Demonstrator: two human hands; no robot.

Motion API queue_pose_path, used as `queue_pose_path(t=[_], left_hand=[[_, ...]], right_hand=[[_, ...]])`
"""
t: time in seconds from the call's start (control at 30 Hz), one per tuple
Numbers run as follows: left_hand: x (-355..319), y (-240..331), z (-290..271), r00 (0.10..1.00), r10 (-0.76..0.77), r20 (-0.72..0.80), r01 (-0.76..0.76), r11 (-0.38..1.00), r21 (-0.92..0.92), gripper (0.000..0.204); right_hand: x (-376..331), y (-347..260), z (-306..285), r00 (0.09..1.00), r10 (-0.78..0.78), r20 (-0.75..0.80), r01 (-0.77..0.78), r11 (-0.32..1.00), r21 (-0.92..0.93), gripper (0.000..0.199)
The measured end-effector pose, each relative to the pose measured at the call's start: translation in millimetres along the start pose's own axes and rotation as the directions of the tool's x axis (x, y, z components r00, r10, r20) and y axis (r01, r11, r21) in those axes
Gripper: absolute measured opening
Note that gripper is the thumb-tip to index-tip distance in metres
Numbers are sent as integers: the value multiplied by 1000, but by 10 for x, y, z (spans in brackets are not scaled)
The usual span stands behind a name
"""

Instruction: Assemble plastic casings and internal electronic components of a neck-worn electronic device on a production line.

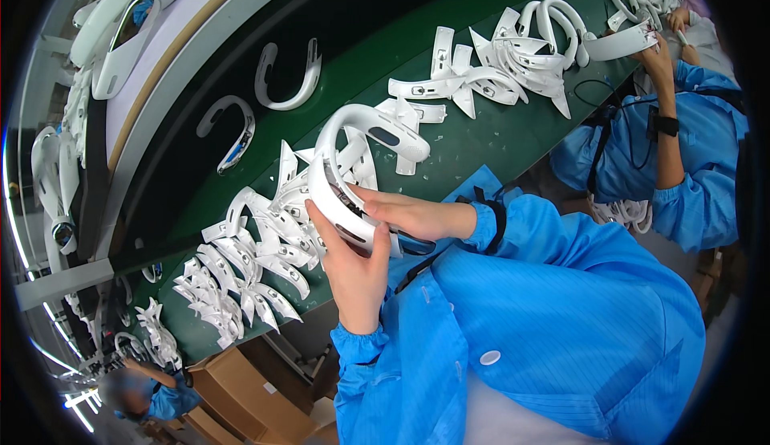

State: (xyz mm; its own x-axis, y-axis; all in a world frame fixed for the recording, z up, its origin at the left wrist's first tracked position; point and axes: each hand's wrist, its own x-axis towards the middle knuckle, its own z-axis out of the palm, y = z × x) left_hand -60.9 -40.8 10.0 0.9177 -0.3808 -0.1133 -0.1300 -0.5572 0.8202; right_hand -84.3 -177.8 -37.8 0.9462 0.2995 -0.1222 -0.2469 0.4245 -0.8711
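Note:
Both my hands hold a white C-shaped neck fan housing (325, 174) over the green workbench. Its upper arm curves round to the right and carries a dark oval panel; inner parts show along the open lower side. My left hand (359, 284) grips the lower end, thumb on the near side and fingers along the outer edge. From the right, my right hand (419, 217) is closed against the inner side of the same end, its fingertips partly hidden. Loose white curved shell pieces (277, 224) lie heaped just beyond and left of my hands.
On a dark green conveyor strip lie two C-shaped housings (290, 101). More shell pieces (457, 82) and assembled housings are piled to the right. A co-worker in blue (694, 152) handles a white piece there. Cardboard boxes (249, 397) stand below the bench at left, near another person.

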Motion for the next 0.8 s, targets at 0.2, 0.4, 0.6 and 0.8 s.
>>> queue_pose_path(t=[0.2, 0.4, 0.6, 0.8], left_hand=[[18, 49, -98, 995, 36, 97, -16, 979, -202, 86], [20, -15, -78, 992, 73, 102, -57, 987, -152, 82], [76, -124, -17, 993, 92, 68, -95, 995, 41, 74], [201, -444, -41, 961, 96, 261, -19, 959, -284, 67]], right_hand=[[-36, -42, -66, 993, -39, 113, 21, 987, 158, 55], [-38, -20, -27, 986, -123, 109, 126, 992, -23, 55], [-20, 60, -45, 985, -148, 89, 165, 961, -224, 58], [-26, -77, 64, 988, 61, 144, -50, 995, -83, 85]])
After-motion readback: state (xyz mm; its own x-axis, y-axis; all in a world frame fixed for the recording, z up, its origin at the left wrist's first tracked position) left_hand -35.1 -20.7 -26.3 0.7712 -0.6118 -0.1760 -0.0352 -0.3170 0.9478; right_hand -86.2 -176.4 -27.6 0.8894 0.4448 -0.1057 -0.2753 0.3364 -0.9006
